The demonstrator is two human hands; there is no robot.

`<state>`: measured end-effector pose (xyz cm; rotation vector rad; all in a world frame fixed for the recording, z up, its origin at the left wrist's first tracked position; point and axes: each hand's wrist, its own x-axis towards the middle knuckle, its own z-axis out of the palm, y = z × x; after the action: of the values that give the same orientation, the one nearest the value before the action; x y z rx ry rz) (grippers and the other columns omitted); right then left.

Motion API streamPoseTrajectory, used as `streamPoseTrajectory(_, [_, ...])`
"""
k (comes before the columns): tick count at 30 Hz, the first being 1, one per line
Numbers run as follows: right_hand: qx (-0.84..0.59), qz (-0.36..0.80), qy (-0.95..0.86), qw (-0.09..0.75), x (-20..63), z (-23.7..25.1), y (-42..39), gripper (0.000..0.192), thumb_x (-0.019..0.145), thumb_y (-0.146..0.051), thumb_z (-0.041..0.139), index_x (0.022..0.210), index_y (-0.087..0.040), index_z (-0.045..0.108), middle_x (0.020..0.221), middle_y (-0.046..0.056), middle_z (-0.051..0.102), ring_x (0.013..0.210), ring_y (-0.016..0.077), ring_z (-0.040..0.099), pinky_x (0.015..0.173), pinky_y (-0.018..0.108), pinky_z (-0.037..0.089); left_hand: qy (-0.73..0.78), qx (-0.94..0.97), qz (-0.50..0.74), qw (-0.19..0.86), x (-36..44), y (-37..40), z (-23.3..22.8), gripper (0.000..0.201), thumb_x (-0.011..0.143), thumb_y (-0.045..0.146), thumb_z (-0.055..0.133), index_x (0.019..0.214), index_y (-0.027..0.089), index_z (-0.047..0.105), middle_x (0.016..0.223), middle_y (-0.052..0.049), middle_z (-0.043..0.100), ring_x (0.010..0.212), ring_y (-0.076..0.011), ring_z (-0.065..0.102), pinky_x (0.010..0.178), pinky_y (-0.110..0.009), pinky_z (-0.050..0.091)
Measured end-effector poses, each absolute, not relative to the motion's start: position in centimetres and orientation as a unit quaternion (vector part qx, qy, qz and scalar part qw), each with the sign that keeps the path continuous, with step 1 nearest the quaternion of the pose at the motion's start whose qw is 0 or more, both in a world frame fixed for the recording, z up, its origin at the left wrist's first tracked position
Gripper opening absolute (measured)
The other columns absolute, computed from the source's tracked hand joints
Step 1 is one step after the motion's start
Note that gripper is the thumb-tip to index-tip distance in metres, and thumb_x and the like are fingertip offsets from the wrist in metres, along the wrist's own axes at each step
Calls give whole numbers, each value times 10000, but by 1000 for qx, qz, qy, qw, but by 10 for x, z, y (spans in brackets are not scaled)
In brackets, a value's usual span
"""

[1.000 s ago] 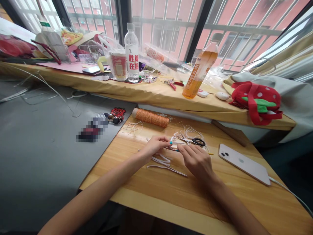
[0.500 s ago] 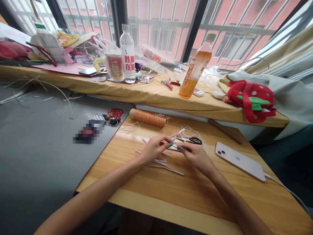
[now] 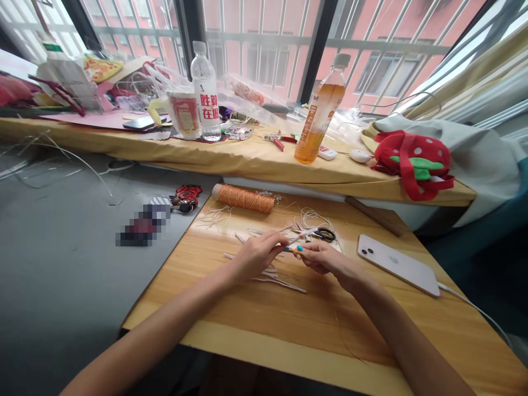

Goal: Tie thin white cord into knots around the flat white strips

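Observation:
Over the wooden table my left hand (image 3: 264,253) pinches a thin white strip (image 3: 307,233) that points up to the right. Close against it, fingertips nearly meeting, my right hand (image 3: 324,257) is closed on a fine orange thread. A loose length of that thread (image 3: 348,346) trails down the table below my right wrist. More white strips (image 3: 284,284) lie under and around my left hand. Scissors with black handles (image 3: 325,235) rest just beyond my fingers, beside a tangle of pale string (image 3: 315,218). A spool of orange thread (image 3: 246,198) lies on its side at the back.
A phone (image 3: 398,265) with a white cable lies at the right of the table (image 3: 247,324). On the ledge behind stand a water bottle (image 3: 206,99), a tilted bottle of orange drink (image 3: 319,115) and a red strawberry bag (image 3: 416,159). Keys (image 3: 187,204) lie on the grey surface at left.
The view has shifted slightly, so most things sit a little further left. My fingertips have drawn closer together, and my right hand has turned slightly around the thread.

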<state>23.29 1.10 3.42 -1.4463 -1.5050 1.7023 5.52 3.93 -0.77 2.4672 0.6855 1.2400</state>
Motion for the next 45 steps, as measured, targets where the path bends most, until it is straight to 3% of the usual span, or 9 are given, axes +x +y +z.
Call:
streamPoseTrajectory(8, [-473,704,-488,208,231,34,7,225,690,-379,478,648,-176,389,457,-100,191,400,38,81,366,185,27,223,885,404,62,50,42,-5,147,833,191,404,876,119,524,822,-61,608,701,-105,572,597,-181,449])
streamPoseTrajectory(16, [-504,638,-535,230,224,27,6,229,793,-375,345,712,-174,420,430,-87,297,352,42,154,343,170,109,262,866,408,126,51,42,-7,176,835,218,397,841,132,551,788,-55,608,691,-106,554,618,-191,424])
streamPoseTrajectory(18, [-535,530,-608,250,221,24,5,272,825,-411,301,823,-177,439,525,-45,439,349,52,263,346,182,178,285,842,424,174,52,44,-7,149,817,209,432,817,131,559,762,-46,605,689,-106,545,630,-193,413])
streamPoseTrajectory(21, [-567,206,-739,298,218,17,3,242,822,-385,387,939,-184,451,744,19,549,478,84,449,427,205,281,343,788,432,274,53,47,-6,101,775,199,497,759,129,568,686,-17,585,634,-94,517,597,-188,390])
streamPoseTrajectory(24, [-521,-120,-806,254,218,10,1,136,836,-256,415,831,-180,528,731,21,572,559,96,494,471,219,260,365,730,411,407,54,51,-8,120,745,243,531,729,129,563,585,22,524,539,-74,465,519,-178,360])
streamPoseTrajectory(27, [-460,-260,-824,202,221,8,1,175,838,-160,405,766,-177,563,675,7,582,553,89,488,493,230,248,322,679,389,533,54,55,-11,197,719,313,547,783,127,552,566,40,490,481,-57,433,466,-171,348])
streamPoseTrajectory(31, [-440,-276,-838,169,227,11,2,207,850,-156,381,826,-174,586,731,32,616,602,109,501,548,235,276,285,638,359,619,53,56,-8,318,672,335,589,904,120,551,642,20,530,503,-53,447,452,-163,355])
streamPoseTrajectory(38, [-450,-177,-857,180,231,13,2,249,869,-156,328,926,-165,570,883,83,623,752,155,530,651,264,305,288,620,372,628,54,55,-4,269,649,321,616,808,110,565,630,21,540,508,-48,468,480,-170,378])
streamPoseTrajectory(45, [-459,-228,-843,166,226,14,2,256,864,-140,326,838,-162,580,707,58,600,654,137,508,587,248,272,250,603,408,638,58,53,-9,272,639,305,634,788,108,519,700,10,556,549,-66,543,565,-215,448])
